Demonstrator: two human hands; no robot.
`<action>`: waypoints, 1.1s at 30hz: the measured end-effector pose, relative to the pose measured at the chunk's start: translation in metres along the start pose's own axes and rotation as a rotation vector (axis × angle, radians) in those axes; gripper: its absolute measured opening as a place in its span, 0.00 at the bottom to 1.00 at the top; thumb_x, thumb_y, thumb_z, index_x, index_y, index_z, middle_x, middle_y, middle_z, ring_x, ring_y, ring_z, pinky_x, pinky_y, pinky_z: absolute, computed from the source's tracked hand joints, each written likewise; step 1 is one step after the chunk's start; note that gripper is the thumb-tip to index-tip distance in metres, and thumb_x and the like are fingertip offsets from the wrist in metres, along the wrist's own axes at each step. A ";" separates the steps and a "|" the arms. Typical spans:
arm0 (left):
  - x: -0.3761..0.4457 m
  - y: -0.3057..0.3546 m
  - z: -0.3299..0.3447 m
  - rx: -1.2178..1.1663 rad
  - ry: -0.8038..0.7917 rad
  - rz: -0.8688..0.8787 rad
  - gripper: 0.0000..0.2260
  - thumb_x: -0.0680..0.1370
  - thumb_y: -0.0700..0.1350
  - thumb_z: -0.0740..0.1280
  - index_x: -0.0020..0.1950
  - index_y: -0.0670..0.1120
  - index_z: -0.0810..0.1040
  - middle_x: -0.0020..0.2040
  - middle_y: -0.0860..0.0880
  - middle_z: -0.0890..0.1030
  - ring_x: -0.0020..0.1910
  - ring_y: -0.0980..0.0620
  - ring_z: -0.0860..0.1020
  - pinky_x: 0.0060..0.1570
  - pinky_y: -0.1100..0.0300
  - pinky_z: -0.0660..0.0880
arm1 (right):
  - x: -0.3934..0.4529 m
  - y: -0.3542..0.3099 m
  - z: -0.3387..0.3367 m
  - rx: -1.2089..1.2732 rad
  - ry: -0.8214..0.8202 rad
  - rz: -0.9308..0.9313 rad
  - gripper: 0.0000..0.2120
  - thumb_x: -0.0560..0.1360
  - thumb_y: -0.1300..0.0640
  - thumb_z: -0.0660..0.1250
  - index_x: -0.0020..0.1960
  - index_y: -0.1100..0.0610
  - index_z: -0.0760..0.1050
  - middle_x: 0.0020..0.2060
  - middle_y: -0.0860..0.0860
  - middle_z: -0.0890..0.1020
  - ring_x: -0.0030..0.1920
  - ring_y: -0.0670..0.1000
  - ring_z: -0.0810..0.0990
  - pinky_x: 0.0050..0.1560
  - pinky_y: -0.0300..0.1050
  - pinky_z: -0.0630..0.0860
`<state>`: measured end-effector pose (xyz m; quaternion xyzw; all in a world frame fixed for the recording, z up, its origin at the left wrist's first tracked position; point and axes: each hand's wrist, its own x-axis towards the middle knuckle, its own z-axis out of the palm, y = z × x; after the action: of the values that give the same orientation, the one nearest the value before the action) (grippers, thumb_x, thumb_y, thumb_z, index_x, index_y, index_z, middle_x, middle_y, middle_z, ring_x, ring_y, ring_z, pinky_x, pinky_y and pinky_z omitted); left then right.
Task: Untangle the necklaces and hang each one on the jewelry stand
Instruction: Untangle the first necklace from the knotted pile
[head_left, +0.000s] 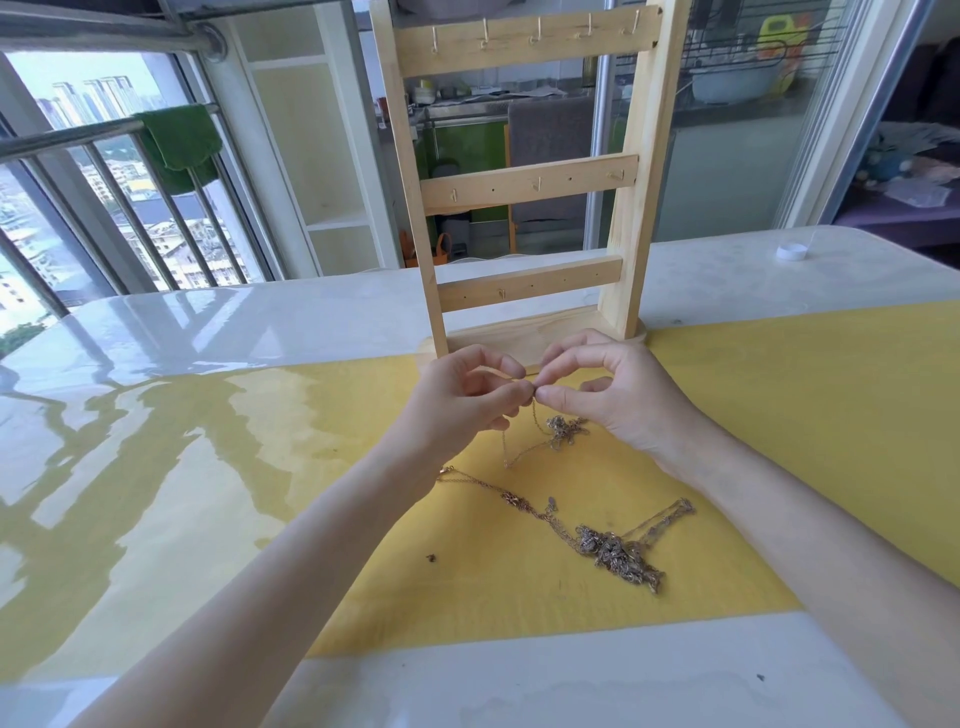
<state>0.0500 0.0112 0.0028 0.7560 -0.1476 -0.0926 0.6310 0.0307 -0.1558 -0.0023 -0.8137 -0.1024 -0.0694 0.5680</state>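
My left hand (462, 397) and my right hand (608, 389) meet fingertip to fingertip just above the table, both pinching the end of a thin gold necklace (540, 436). Its chain hangs down from the pinch to a small knotted bunch on the yellow mat (779, 415). Closer to me lies a tangled heap of necklaces (618, 553), with a rose-gold chain (498, 491) trailing from it to the left. The wooden jewelry stand (524, 182) rises right behind my hands, with three crossbars of small hooks, all bare.
The glossy white table (208, 322) carries the mat. A white bottle cap (790, 252) sits at the far right. A small dark speck (430, 558) lies on the mat left of the heap. A balcony railing and window stand beyond the left edge.
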 end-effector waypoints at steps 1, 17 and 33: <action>0.000 0.000 0.000 -0.028 -0.007 -0.012 0.03 0.75 0.39 0.69 0.44 0.45 0.77 0.35 0.51 0.81 0.32 0.59 0.76 0.37 0.67 0.75 | 0.000 0.000 0.000 -0.007 0.003 -0.014 0.08 0.71 0.63 0.72 0.38 0.51 0.80 0.47 0.46 0.76 0.39 0.35 0.73 0.44 0.37 0.69; -0.002 0.002 0.003 0.017 -0.075 0.058 0.04 0.75 0.35 0.69 0.41 0.42 0.79 0.34 0.52 0.81 0.34 0.57 0.79 0.40 0.67 0.76 | 0.000 0.004 0.008 0.071 0.023 0.015 0.07 0.68 0.62 0.71 0.34 0.55 0.75 0.45 0.47 0.73 0.43 0.43 0.73 0.44 0.35 0.70; -0.002 0.000 0.005 0.421 0.035 0.333 0.05 0.74 0.39 0.70 0.38 0.47 0.80 0.32 0.58 0.78 0.33 0.62 0.74 0.36 0.72 0.69 | -0.002 0.006 0.013 0.114 0.072 0.057 0.10 0.70 0.67 0.68 0.32 0.58 0.73 0.44 0.46 0.74 0.35 0.42 0.72 0.33 0.31 0.68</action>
<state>0.0465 0.0074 0.0018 0.8374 -0.2749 0.0585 0.4687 0.0300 -0.1456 -0.0125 -0.7797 -0.0624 -0.0766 0.6184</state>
